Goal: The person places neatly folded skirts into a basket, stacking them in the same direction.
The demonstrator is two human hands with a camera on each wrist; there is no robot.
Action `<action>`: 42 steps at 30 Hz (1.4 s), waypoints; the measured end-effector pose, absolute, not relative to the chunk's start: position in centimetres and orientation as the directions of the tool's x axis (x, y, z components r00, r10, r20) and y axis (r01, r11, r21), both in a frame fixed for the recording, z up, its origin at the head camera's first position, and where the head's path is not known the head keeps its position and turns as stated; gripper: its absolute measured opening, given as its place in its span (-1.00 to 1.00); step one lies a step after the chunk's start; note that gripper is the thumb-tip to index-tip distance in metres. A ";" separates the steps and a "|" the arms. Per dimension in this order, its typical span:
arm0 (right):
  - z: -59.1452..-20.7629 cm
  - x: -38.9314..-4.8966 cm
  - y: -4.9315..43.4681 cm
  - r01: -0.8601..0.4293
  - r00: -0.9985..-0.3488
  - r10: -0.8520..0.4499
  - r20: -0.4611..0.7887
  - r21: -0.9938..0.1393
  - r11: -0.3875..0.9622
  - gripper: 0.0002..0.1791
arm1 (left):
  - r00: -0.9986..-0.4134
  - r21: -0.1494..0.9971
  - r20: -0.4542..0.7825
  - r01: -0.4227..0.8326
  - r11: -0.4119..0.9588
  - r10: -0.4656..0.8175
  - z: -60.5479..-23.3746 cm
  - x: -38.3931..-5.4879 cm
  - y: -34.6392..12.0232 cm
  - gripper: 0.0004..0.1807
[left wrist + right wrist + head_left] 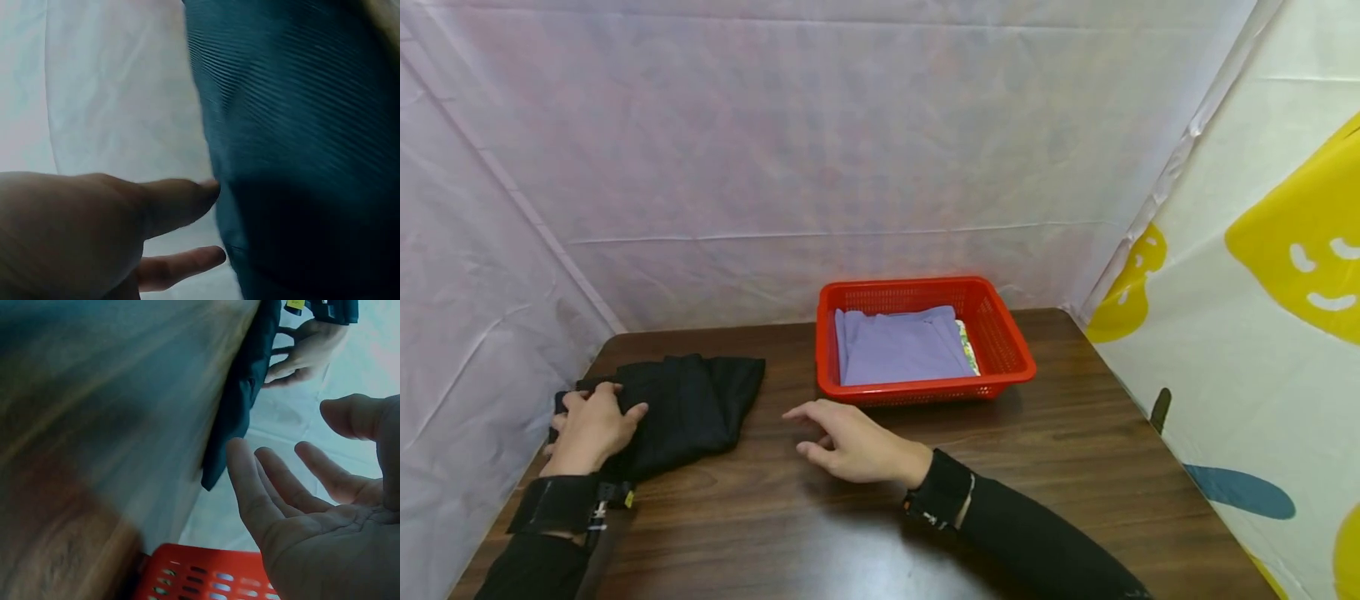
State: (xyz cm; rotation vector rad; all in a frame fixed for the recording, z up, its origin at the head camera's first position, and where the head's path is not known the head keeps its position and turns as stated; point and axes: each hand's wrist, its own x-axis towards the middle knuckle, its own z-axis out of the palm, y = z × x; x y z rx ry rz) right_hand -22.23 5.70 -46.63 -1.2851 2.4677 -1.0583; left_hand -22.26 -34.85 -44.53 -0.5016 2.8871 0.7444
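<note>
A folded black garment (681, 408) lies at the left of the wooden table. My left hand (591, 427) rests on its left side, fingers spread over the cloth. In the left wrist view the thumb (178, 199) comes right up to the garment's edge, where fine ribbed weave shows. My right hand (861, 443) hovers over the table between the garment and the red basket, holding nothing. Its fingers are loosely bent and apart in the right wrist view. Inside the red plastic basket (925, 388) lies a folded lilac cloth (902, 348), partly covering a flowered cloth (967, 346).
A brown wood-grain table (1075, 467) carries everything. White sheeting (820, 150) hangs behind it and along the left side. To the right hangs a white sheet with yellow smiling shapes (1311, 250). The basket stands near the table's back edge.
</note>
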 end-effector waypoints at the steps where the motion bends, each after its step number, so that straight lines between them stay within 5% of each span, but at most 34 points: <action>1: -46.8 -22.3 5.6 -0.650 -0.619 -0.769 0.161 -0.655 0.385 -0.45 | -0.935 0.444 -0.213 -0.352 0.824 -0.285 -44.7 -22.3 -35.0 -0.18; 18: -47.7 -23.1 4.1 -0.500 -0.739 -0.671 0.064 -0.720 0.482 -0.41 | -0.995 0.381 -0.099 -0.063 0.923 -0.027 -45.8 -22.8 -35.0 -0.14; 32: -47.6 -22.7 4.2 -0.262 -0.817 -0.572 -0.069 -0.839 0.477 -0.22 | -0.987 0.441 -0.161 -0.073 0.895 -0.001 -45.3 -22.0 -31.2 -0.11; 42: -47.5 -22.2 3.5 -0.119 -0.833 -0.535 -0.142 -0.898 0.423 -0.09 | -0.968 0.461 -0.250 -0.127 0.878 -0.008 -44.7 -21.9 -29.7 0.45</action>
